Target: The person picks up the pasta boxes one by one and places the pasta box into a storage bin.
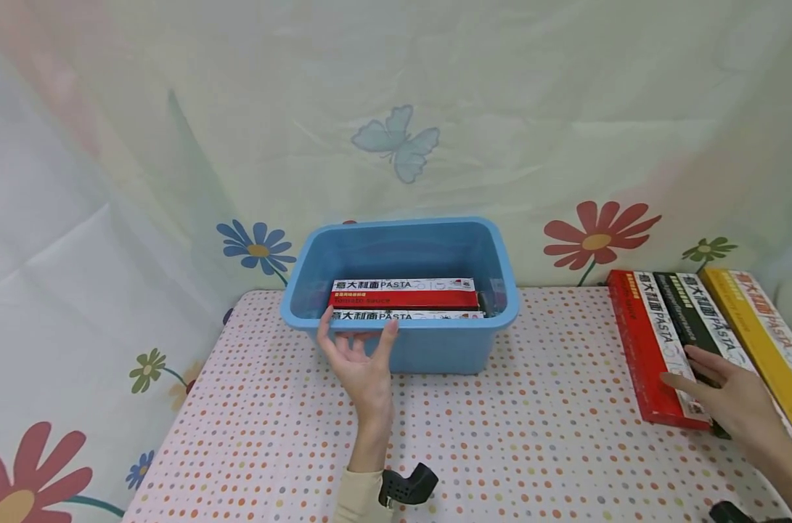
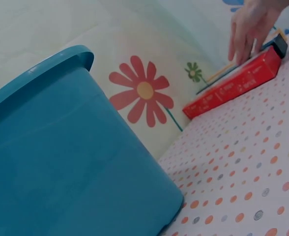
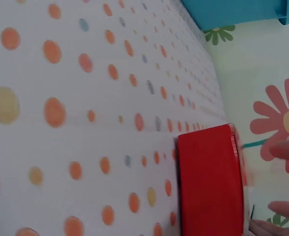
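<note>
A blue plastic bin (image 1: 435,349) stands at the back of the table, with red and white pasta boxes (image 1: 405,298) lying inside. My left hand (image 1: 363,370) holds its front rim, some fingertips over the edge and others bent below it. At the right lie a red pasta box (image 1: 657,349), a black pasta box (image 1: 686,319) and a yellow pasta box (image 1: 755,341), side by side. Over the red and black boxes hovers my right hand (image 1: 729,392), thumb and fingers spread apart. In the right wrist view, fingers (image 3: 287,147) appear beyond the red box (image 3: 208,182).
A dotted cloth (image 1: 500,443) covers the table. Behind it hangs a curtain (image 1: 396,73) printed with flowers and a butterfly, close to the backs of the bin and boxes. A black wrist device (image 1: 409,485) sits at the left wrist.
</note>
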A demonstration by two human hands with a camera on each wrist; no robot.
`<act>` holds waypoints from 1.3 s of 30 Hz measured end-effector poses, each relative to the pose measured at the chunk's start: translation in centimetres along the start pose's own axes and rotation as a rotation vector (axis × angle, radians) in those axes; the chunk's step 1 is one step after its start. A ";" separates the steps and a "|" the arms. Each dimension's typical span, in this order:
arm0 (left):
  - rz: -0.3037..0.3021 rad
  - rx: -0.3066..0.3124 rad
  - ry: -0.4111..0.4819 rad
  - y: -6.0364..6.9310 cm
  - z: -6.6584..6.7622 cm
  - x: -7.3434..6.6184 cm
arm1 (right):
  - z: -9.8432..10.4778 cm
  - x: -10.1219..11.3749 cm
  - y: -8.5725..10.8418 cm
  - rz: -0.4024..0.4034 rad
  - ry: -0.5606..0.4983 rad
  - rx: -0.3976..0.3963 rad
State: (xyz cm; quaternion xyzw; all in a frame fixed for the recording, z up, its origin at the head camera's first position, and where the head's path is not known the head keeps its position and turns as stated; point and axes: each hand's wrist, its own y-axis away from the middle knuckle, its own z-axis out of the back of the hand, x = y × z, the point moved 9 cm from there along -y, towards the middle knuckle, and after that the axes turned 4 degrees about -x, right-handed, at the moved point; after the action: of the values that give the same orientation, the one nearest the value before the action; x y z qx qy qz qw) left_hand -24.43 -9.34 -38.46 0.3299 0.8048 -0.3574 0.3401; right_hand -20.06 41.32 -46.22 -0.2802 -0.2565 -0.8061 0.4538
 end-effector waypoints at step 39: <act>0.020 -0.016 -0.016 -0.1 0.0 0.0 | -3.7 -1.8 3.6 -0.033 0.078 -0.021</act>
State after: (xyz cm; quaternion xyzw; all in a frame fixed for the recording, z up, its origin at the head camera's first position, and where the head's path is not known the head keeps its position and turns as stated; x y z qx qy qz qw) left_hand -24.49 -9.36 -38.41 0.3325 0.8014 -0.3503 0.3528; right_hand -16.98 38.29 -49.53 -0.2490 -0.2348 -0.8263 0.4473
